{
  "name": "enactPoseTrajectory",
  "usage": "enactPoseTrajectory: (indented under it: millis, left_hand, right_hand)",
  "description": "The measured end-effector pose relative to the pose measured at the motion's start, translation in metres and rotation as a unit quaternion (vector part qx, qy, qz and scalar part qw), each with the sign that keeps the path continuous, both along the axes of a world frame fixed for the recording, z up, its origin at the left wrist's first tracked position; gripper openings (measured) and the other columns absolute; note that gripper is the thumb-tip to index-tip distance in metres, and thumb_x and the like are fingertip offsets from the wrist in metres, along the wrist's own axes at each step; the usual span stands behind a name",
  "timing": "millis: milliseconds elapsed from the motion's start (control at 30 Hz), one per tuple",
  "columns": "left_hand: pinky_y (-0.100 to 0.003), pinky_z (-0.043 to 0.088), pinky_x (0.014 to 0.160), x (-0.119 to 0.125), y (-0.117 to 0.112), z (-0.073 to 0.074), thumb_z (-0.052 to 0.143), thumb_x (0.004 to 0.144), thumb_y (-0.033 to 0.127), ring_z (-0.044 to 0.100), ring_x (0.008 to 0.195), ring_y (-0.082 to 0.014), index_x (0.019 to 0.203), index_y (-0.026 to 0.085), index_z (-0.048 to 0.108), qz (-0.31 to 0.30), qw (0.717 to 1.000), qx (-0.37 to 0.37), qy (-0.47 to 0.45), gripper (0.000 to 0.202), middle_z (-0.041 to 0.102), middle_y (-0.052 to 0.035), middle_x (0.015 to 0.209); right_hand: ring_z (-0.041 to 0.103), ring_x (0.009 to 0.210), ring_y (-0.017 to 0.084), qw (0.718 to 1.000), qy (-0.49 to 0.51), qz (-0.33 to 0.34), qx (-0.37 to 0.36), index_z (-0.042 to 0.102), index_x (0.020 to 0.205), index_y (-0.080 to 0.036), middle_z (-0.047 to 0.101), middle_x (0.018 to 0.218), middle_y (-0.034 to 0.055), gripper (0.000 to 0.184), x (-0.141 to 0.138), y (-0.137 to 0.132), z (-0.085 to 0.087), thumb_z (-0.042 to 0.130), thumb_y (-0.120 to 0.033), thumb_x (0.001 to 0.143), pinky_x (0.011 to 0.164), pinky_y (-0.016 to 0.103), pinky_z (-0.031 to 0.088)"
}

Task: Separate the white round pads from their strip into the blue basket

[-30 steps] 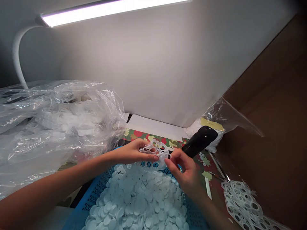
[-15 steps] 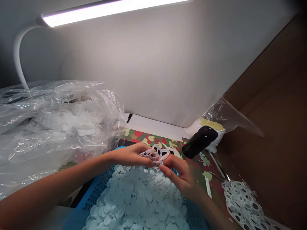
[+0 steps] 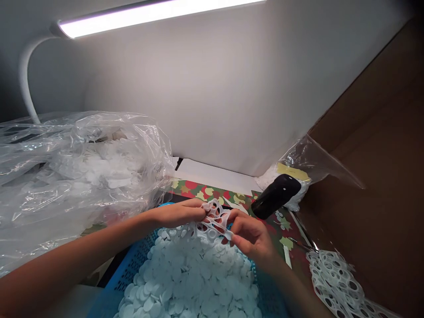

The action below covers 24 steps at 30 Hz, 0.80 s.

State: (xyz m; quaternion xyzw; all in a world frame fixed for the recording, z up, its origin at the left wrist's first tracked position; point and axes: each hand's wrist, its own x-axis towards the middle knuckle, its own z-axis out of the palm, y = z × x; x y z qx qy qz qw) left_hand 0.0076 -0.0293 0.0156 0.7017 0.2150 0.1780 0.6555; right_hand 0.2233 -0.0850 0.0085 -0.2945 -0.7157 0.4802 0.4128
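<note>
Between my hands stretches a white sheet with round cut-out holes, held above a heap of small white discs. My left hand pinches its left side with thumb and fingers. On the right, my right hand grips the lower right edge between thumb and forefinger. The discs fill a blue perforated basket below both wrists. Part of the basket's rim is hidden by my forearms.
A big clear plastic bag of white pieces lies at left. A black cylindrical object stands tilted at right, before a smaller bag. More holed sheets are piled at lower right, near a cardboard wall. A lit lamp hangs above.
The holed sheet is turned and spread wider, hanging lower over the discs. My right hand has shifted slightly right and down, and my left fingers have closed nearer its upper left part.
</note>
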Motion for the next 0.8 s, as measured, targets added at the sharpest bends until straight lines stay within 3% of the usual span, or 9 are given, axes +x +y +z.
enactPoseTrajectory:
  millis: [133,267,433,633,800]
  left_hand:
    - [-0.022,0.033,0.061,0.0011,-0.001,0.0035,0.043,0.076,0.023,0.038,0.066,-0.0118,0.077,0.016,0.054,-0.044,0.999,0.023,-0.008,0.013,0.045,0.0009,0.073]
    - [-0.022,0.032,0.06,0.001,-0.0023,0.0059,0.041,0.075,0.02,0.038,0.064,-0.0119,0.075,0.016,0.057,-0.105,0.993,0.048,0.003,0.016,0.046,0.0012,0.069]
    - [-0.022,0.03,0.056,-0.0004,-0.0005,0.0039,0.041,0.076,0.02,0.036,0.06,-0.0111,0.073,0.015,0.057,-0.11,0.992,0.054,0.021,0.017,0.043,0.0021,0.064]
    - [-0.022,0.032,0.057,0.0016,-0.0003,0.0032,0.043,0.077,0.023,0.04,0.062,-0.011,0.073,0.015,0.053,-0.043,0.998,0.043,0.01,0.013,0.048,0.0006,0.071]
    - [-0.021,0.033,0.053,0.0016,0.0013,-0.0006,0.047,0.077,0.029,0.04,0.06,-0.0103,0.074,0.015,0.052,0.02,1.0,-0.005,0.001,0.016,0.046,0.0006,0.069]
  right_hand:
    - [0.053,0.089,0.02,0.998,0.033,0.049,-0.022,0.05,0.056,-0.018,0.053,0.093,0.0054,0.023,0.0013,0.0013,-0.0008,0.061,-0.022,0.076,0.08,0.034,0.045]
    - [0.055,0.087,0.022,0.991,0.026,0.119,-0.059,0.044,0.053,-0.017,0.052,0.096,0.0072,0.031,0.0025,-0.001,-0.0007,0.061,-0.029,0.076,0.074,0.036,0.048]
    - [0.055,0.093,0.025,0.981,0.032,0.164,-0.095,0.041,0.052,-0.017,0.052,0.098,0.0088,0.04,0.003,-0.0018,0.0021,0.062,-0.041,0.076,0.075,0.04,0.052]
    - [0.054,0.102,0.026,0.989,0.04,0.113,-0.089,0.051,0.057,-0.017,0.051,0.105,0.0085,0.03,0.0039,0.0021,-0.0004,0.061,-0.034,0.079,0.083,0.042,0.05]
    - [0.053,0.088,0.02,0.999,-0.02,0.025,-0.002,0.051,0.059,-0.018,0.052,0.092,0.0054,0.026,0.0042,0.0051,-0.0036,0.06,-0.031,0.08,0.078,0.034,0.046]
